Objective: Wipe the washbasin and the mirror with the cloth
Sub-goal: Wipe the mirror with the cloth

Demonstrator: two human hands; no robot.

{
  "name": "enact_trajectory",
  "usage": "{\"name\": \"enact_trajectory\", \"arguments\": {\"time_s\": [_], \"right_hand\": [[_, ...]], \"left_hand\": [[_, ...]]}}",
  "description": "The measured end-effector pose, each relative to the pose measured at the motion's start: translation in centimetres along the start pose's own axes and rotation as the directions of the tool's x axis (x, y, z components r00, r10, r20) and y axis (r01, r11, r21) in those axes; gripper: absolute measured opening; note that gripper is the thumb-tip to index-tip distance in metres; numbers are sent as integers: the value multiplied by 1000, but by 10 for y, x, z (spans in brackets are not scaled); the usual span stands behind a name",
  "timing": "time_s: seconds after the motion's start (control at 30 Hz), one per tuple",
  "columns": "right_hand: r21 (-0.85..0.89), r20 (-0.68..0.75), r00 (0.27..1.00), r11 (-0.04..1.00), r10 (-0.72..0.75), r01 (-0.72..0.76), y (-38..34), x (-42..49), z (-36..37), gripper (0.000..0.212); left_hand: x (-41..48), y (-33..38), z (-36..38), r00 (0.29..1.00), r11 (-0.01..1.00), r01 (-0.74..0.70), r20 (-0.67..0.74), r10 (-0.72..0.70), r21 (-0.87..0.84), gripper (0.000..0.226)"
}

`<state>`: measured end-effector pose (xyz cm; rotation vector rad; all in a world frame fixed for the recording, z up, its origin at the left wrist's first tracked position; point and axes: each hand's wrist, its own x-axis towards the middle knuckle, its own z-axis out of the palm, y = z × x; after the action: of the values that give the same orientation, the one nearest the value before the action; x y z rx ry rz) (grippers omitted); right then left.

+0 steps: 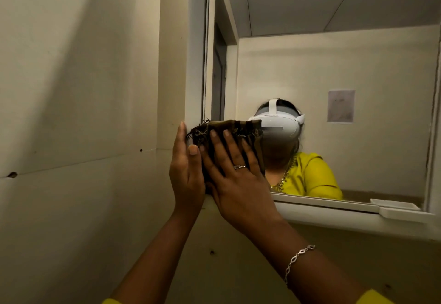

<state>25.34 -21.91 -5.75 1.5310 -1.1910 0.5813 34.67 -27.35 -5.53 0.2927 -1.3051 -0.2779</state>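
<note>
Pressing frayed brown cloth (229, 128) flat on glossy mirror (334, 65), lower left; right hand (236, 184) fingers splayed, left hand (187, 172) fingers straight, together.

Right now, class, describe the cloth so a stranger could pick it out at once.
Find the white-framed mirror and go to its lower left corner. There the right hand presses the cloth against it, the left hand alongside. Dark brown with frayed threads at its left edge, it stands out from the pale frame.

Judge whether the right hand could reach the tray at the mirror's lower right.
Probably yes: the right hand presses the cloth at lower left, and the ledge toward the tray looks unobstructed.
</note>
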Motion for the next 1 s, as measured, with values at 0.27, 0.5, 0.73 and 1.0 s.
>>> {"name": "enact_trajectory", "arguments": {"time_s": [0.27,0.5,0.73,1.0], "right_hand": [[-39,39,996,996,-82,84,35,-21,-12,62],[-45,75,972,973,-222,225,88,-44,-29,56],[-33,180,881,893,-437,449,148,-60,-52,43],[-1,247,798,823,-550,568,202,-82,-82,49]], "left_hand": [[-17,-1,9,985,937,-153,-27,169,313,74],[-44,12,40,869,753,-493,274,411,435,70],[-67,30,72,710,632,-691,496,500,351,67],[-89,39,98,606,622,-750,612,508,226,70]]}}
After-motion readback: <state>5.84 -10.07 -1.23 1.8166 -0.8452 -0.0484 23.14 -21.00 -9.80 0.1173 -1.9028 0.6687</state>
